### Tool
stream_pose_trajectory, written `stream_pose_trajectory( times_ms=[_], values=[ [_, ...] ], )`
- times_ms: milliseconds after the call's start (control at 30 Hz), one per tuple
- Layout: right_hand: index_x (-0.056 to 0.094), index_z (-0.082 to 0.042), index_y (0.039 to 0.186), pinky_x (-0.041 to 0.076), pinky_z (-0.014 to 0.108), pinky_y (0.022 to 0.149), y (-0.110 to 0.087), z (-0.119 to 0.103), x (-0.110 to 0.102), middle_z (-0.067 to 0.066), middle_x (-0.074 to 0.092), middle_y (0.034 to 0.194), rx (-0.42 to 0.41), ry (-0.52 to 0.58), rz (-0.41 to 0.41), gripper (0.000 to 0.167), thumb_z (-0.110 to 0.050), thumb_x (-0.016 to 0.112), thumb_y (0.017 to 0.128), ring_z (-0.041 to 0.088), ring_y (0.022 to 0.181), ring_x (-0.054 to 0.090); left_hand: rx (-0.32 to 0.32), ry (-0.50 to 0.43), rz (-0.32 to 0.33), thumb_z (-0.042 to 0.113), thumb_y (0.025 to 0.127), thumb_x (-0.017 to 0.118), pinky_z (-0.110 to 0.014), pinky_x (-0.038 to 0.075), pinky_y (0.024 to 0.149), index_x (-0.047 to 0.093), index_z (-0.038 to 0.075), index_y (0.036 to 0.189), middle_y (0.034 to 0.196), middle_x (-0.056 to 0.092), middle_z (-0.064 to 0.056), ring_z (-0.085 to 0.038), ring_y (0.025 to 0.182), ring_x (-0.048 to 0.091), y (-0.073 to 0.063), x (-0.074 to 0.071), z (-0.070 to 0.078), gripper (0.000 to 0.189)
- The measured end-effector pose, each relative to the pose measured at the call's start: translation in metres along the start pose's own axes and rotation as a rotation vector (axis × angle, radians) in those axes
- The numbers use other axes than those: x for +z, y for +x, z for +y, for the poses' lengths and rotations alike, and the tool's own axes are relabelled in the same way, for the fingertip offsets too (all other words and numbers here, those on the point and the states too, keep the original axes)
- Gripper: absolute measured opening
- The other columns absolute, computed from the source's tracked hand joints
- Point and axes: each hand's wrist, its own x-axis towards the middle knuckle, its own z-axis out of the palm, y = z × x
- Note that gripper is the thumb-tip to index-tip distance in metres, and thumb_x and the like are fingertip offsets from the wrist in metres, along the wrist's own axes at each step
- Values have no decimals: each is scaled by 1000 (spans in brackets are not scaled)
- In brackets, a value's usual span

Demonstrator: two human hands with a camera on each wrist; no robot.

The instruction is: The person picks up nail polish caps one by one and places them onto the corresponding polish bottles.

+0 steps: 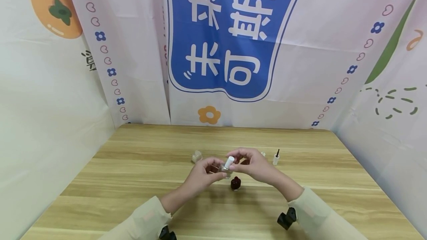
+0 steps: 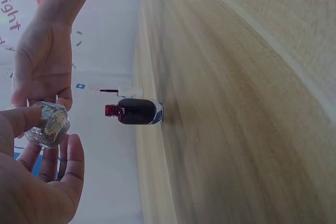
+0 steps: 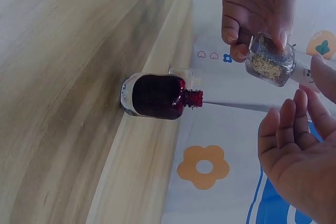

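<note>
Held above the table is a small glass nail polish bottle (image 3: 270, 65) with gold glitter inside. My left hand (image 1: 203, 175) grips its glass body between thumb and fingers. On top sits a white cap (image 1: 229, 162), tilted to the right, which my right hand (image 1: 256, 166) pinches between thumb and index finger. In the left wrist view the faceted bottom of the glitter bottle (image 2: 50, 124) faces the camera. Below the hands a dark red nail polish bottle (image 1: 235, 183) stands upright on the table, its threaded neck (image 3: 194, 98) uncapped.
To the right, a white cap with a dark brush (image 1: 276, 158) stands brush up on the wooden table (image 1: 160, 140). A pale, clear bottle (image 1: 197, 156) stands behind the left hand. Behind my right hand a small white object (image 1: 263, 154) is mostly hidden. Printed cloth (image 1: 310, 84) hangs around the table.
</note>
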Motion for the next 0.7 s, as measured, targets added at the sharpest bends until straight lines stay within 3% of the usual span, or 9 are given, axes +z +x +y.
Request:
stream_pose_trajectory(
  times_ms=[267,700],
  values=[
    [70,-9,113,53,32,74,-1,0,0,4,64,100,-4,-16,-35,22,-17,68,92,24,90,59,27,-9,-9,10,85,75,-26,52,69,67,1,106,97,66,-7,-20,85,60,-1,0,0,25],
    [70,-5,101,51,29,72,1,0,9,2,63,89,45,-30,83,13,-11,70,90,21,85,58,-2,3,12,11,86,74,-28,51,70,68,5,106,96,65,-4,-21,86,59,1,0,-2,23]
  ],
)
